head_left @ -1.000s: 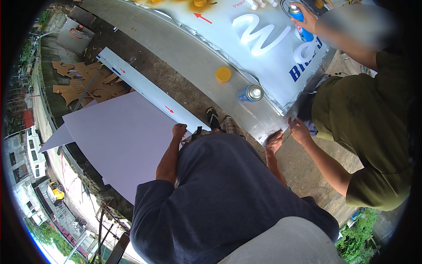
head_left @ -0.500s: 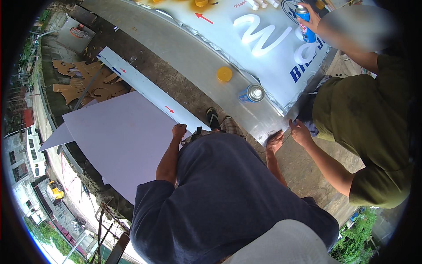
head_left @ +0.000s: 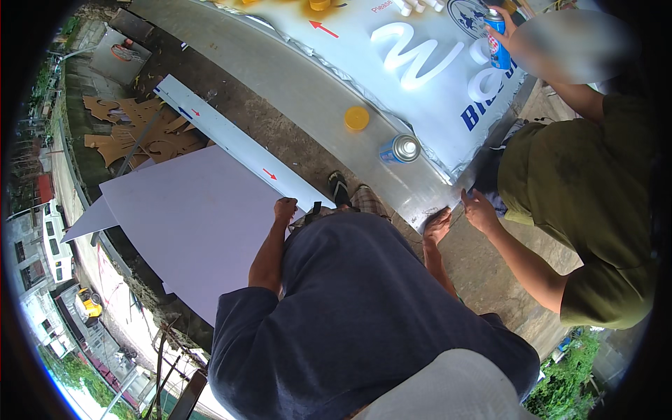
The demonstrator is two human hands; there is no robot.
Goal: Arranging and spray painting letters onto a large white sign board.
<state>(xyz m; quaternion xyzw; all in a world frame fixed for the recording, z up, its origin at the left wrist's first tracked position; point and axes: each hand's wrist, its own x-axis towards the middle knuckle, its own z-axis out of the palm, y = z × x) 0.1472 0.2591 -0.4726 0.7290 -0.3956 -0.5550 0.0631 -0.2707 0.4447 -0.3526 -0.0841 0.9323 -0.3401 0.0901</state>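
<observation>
My left hand (head_left: 285, 208) is at my waist by the near end of a long white strip with red arrows (head_left: 231, 143). Its fingers are curled, and anything inside them is hidden. On the near corner of the metal table (head_left: 329, 133) lies my right hand (head_left: 438, 225), fingers stretched out along the edge. Beyond it on the metal stand a blue spray can (head_left: 401, 149) with a silver top and a round yellow cap (head_left: 356, 118). White raised letters (head_left: 413, 56) rest on a printed white sheet (head_left: 434, 105).
At right a co-worker in an olive shirt (head_left: 574, 189) holds a blue spray can (head_left: 498, 42) over the letters; their other hand (head_left: 481, 212) is close to my right hand. Pale lilac panels (head_left: 189, 217) lie at left, with brown cut-out sheets (head_left: 143, 129) behind.
The co-worker's spray can has shifted a little to the right over the letters. My two hands stay where they were.
</observation>
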